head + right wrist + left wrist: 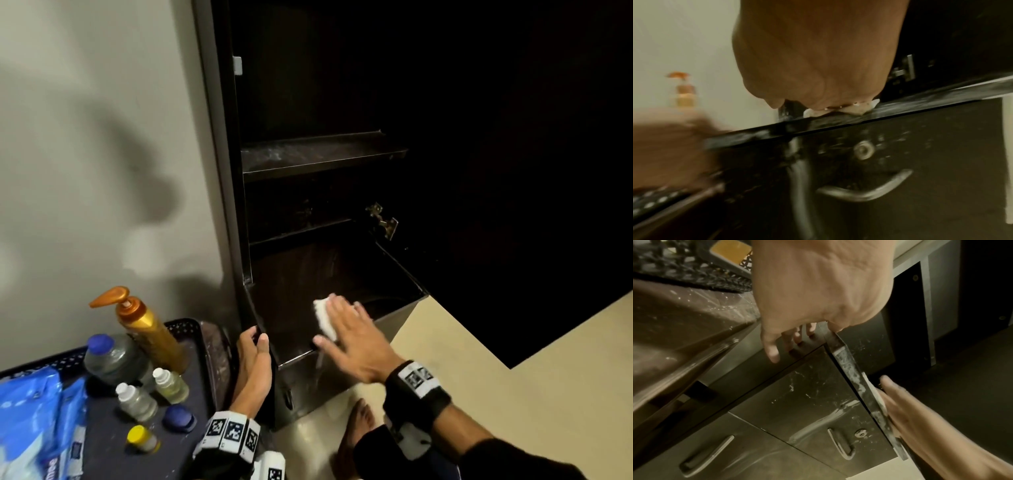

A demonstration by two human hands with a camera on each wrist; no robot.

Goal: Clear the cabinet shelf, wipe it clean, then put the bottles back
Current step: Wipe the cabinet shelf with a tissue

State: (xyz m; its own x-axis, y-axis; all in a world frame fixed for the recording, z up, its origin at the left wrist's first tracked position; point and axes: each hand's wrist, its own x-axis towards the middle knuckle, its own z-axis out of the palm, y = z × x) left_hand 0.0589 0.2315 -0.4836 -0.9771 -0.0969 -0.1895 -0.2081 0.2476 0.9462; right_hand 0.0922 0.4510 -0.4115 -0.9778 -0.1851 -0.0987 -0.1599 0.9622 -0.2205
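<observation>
The dark cabinet's lower shelf (308,270) holds no bottles. My right hand (349,329) lies flat with straight fingers on a white cloth (323,317), pressing it on the shelf near its front edge (900,104). The cloth (855,108) shows under the right hand (818,65) in the right wrist view. My left hand (253,356) grips the cabinet's left front edge, thumb inside and fingers (795,337) outside. The bottles stand on a dark tray (198,359) to the left: a gold pump bottle (147,329), a clear blue-capped bottle (109,356) and small bottles (133,401).
An upper shelf (318,154) is bare and dusty. The cabinet door (513,205) hangs open on the right. A blue wipes pack (30,421) lies on the tray. Below the shelf are drawers with metal handles (865,190). A bare foot (356,431) rests on the beige floor.
</observation>
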